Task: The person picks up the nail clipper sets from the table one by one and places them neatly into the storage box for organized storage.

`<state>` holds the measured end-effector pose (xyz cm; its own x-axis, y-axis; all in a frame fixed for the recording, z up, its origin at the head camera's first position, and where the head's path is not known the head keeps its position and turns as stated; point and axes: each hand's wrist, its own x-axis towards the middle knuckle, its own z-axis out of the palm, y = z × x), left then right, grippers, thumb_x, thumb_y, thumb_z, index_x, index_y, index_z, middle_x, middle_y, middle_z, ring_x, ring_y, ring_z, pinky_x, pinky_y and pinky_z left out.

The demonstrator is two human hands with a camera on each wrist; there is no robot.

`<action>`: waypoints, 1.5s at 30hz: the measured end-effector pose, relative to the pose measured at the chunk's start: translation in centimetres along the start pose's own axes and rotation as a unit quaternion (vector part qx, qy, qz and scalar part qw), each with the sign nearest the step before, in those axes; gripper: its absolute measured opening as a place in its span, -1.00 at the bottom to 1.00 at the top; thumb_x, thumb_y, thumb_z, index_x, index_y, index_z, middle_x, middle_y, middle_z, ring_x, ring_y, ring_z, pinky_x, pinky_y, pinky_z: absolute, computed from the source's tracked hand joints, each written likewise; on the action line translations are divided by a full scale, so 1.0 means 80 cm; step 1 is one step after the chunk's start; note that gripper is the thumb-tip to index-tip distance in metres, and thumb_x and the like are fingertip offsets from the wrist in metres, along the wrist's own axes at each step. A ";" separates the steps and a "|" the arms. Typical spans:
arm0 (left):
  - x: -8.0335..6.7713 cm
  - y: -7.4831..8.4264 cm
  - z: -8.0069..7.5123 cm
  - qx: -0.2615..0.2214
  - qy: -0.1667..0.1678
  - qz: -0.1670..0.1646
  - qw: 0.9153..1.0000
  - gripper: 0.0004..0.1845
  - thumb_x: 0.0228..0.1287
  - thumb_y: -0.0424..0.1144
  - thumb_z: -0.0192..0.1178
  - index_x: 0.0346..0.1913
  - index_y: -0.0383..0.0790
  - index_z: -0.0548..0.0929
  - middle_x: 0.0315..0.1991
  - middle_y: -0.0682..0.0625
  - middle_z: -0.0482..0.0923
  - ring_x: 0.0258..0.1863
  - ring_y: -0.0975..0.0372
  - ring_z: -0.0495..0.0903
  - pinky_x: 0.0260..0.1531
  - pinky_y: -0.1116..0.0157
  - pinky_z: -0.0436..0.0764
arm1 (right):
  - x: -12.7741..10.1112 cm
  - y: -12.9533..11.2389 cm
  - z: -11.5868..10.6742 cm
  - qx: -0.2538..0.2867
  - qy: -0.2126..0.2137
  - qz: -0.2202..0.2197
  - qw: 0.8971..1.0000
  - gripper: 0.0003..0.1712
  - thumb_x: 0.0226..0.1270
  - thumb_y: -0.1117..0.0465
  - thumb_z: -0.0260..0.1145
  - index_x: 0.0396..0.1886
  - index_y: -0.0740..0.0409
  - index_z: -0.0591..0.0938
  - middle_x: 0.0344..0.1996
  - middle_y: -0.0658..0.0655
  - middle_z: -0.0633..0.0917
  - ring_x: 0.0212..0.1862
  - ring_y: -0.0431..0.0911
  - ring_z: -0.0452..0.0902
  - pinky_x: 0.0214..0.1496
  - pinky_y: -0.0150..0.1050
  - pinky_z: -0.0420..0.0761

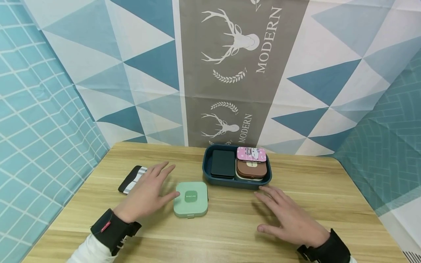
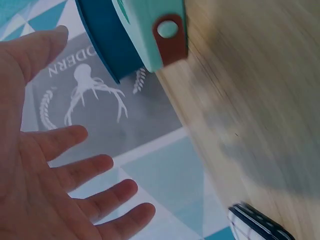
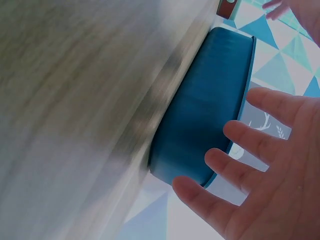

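My left hand (image 1: 148, 193) is held over the table with fingers spread, between a black-and-white case (image 1: 133, 179) and a mint-green square manicure case (image 1: 190, 208). Its thumb overlaps the green case's edge in the head view, but the left wrist view shows thumb and case apart. A brown strap with a snap (image 2: 170, 45) marks the green case's side. My right hand (image 1: 291, 219) hovers, fingers extended, by the near right corner of a dark blue tray (image 1: 240, 183); whether a fingertip touches it I cannot tell. Neither hand holds anything.
Inside the tray, a flat black box (image 1: 223, 163) lies on the left. On the right, a pink cartoon tin (image 1: 251, 153) rests partly over a brown case (image 1: 252, 171). The tray stands at the wooden table's (image 1: 227, 233) back edge, against a patterned cloth (image 1: 227, 87).
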<state>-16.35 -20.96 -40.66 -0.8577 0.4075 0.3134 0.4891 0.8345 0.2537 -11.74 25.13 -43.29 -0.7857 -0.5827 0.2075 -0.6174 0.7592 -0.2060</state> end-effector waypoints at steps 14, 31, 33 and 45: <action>-0.004 -0.047 -0.004 0.028 -0.008 -0.097 0.995 -0.10 0.38 0.05 0.44 0.54 -0.46 0.34 0.47 -0.54 0.29 0.40 -0.45 0.29 0.32 -0.41 0.33 | -0.001 0.001 -0.002 0.005 -0.009 0.010 1.000 0.01 0.34 -0.39 0.43 0.66 -0.13 0.35 0.59 0.07 0.32 0.55 0.08 0.27 0.40 0.21 0.50; -0.010 -0.095 0.001 0.047 -0.022 -0.191 0.980 -0.15 0.38 0.01 0.38 0.30 -0.76 0.38 0.10 -0.64 0.40 -0.02 -0.44 0.43 -0.18 -0.27 0.56 | -0.001 0.000 -0.002 0.002 -0.010 0.009 1.000 0.01 0.34 -0.41 0.42 0.68 -0.23 0.31 0.60 0.03 0.30 0.56 0.06 0.25 0.41 0.19 0.49; -0.011 -0.097 0.002 0.048 -0.021 -0.198 0.979 -0.18 0.36 0.00 0.39 0.23 -0.77 0.40 -0.01 -0.59 0.42 -0.10 -0.37 0.44 -0.27 -0.22 0.57 | -0.001 0.000 -0.001 0.002 -0.009 0.009 1.000 0.01 0.34 -0.41 0.42 0.68 -0.24 0.31 0.59 0.03 0.30 0.56 0.06 0.26 0.41 0.18 0.49; -0.013 -0.109 0.001 0.050 -0.045 -0.236 0.969 -0.30 0.38 -0.02 0.37 -0.06 -0.78 0.48 -0.20 -0.49 0.35 -0.18 -0.31 0.40 -0.34 -0.22 0.58 | -0.001 0.000 -0.001 -0.004 -0.006 0.001 1.000 0.03 0.33 -0.41 0.42 0.69 -0.29 0.26 0.59 0.04 0.31 0.56 0.06 0.27 0.40 0.18 0.50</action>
<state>-19.77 -28.62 -43.29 -0.9948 -0.0018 0.1019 0.0246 0.9660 0.2572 -11.67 25.22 -43.25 -0.7880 -0.5840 0.1952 -0.6148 0.7634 -0.1981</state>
